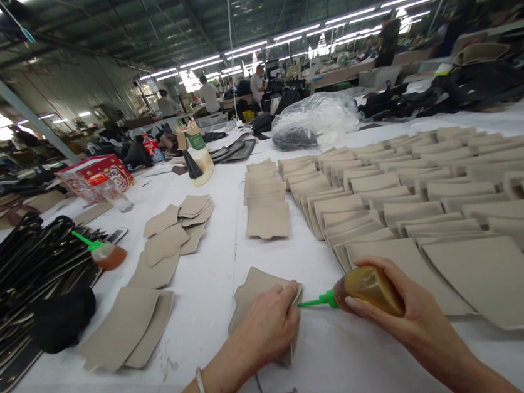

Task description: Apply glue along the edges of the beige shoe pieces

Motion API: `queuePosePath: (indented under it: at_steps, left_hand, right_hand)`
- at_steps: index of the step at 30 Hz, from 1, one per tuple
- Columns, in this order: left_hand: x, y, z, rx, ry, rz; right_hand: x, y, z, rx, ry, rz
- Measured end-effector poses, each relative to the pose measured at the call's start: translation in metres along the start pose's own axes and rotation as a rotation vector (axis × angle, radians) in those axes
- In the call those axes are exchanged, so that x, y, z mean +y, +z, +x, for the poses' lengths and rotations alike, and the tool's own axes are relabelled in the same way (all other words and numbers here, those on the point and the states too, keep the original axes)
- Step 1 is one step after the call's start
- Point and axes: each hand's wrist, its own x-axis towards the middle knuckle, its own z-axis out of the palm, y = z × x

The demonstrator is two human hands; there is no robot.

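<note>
My right hand [404, 306] is wrapped round a squeeze bottle [367, 288] of amber liquid, tipped on its side. Its thin green nozzle points left and meets the edge of a beige panel [256, 285]. On that panel rests my left hand [271, 318], fingers curled and closed at its right edge. The left hand hides the middle of the panel, and a folded part shows below the fingers. To the right spread many overlapping beige panels [382, 252] in rows. A short row of similar pieces [267, 220] lies beyond my left hand, and loose ones [118, 326] lie to the left.
Black strap-like pieces [17, 294] are heaped at the left, with a black cloth [63, 320] and a second green-tipped bottle [108, 255] nearby. Farther back are a clear bottle [112, 191], a red box [92, 178] and a plastic-wrapped bundle [314, 121]. People work in the background.
</note>
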Motion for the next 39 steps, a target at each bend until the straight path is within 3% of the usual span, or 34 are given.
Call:
queuePosePath:
  at_steps: [3, 8, 13, 18, 23, 28, 32, 39]
  left_hand:
    - [0.000, -0.001, 0.000, 0.001, -0.004, 0.001]
    - [-0.004, 0.000, -0.002, 0.009, -0.001, -0.037]
    - [-0.004, 0.001, -0.005, 0.030, 0.011, -0.068]
    - [-0.004, 0.002, -0.006, 0.034, -0.001, -0.067]
    - [-0.004, 0.003, -0.007, 0.043, -0.006, -0.055]
    - [-0.003, 0.005, -0.008, 0.048, -0.016, -0.050]
    - [-0.003, 0.004, -0.008, 0.048, -0.006, -0.048]
    - [-0.003, 0.002, -0.008, 0.041, -0.010, -0.063]
  right_hand:
    - [0.000, 0.001, -0.003, -0.088, 0.050, 0.062]
    - [0.000, 0.001, -0.006, -0.002, 0.052, 0.038]
    - [0.001, 0.001, -0.017, -0.226, 0.077, 0.085]
    - [0.000, 0.003, -0.020, -0.083, 0.083, 0.068]
    - [-0.003, 0.002, -0.026, -0.209, 0.109, 0.111]
    - [0.000, 0.000, -0.027, -0.097, 0.046, 0.034]
    - [0.005, 0.002, -0.028, -0.237, 0.062, 0.077]
    - [0.006, 0.003, -0.024, 0.003, 0.042, 0.013]
